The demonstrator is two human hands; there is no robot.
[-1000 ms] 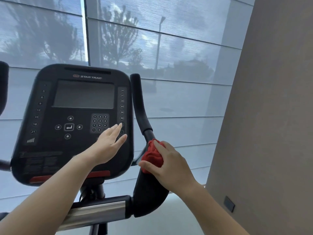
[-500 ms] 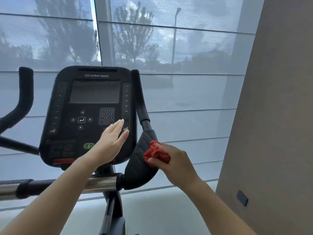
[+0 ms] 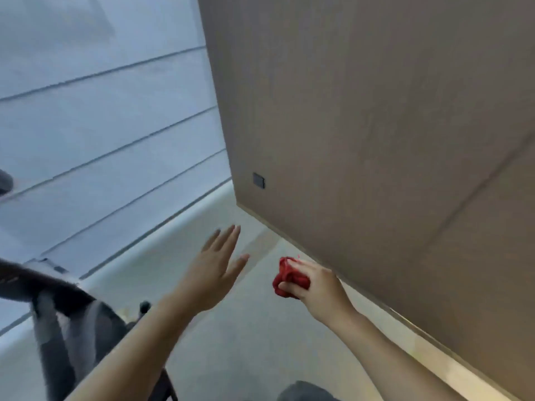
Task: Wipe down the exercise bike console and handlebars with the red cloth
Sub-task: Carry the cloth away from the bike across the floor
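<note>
The red cloth (image 3: 285, 277) is bunched up in my right hand (image 3: 315, 285), which grips it in the air in front of the brown wall, touching nothing. My left hand (image 3: 215, 270) hovers flat, fingers spread, holding nothing, over the pale floor. Only a blurred dark part of the exercise bike (image 3: 58, 308) shows at the lower left, away from both hands. The console and the upright handlebars are out of view.
A brown wall (image 3: 376, 125) with a small dark socket plate (image 3: 258, 180) fills the right side. A window with pale blinds (image 3: 101, 125) runs along the left. Pale floor (image 3: 246, 342) lies below my hands. A dark shape (image 3: 307, 393) sits at the bottom edge.
The view has swung sharply right and down, so the console and handlebar left the frame. My right hand with the cloth has come off the handlebar pad; my left hand has left the console.
</note>
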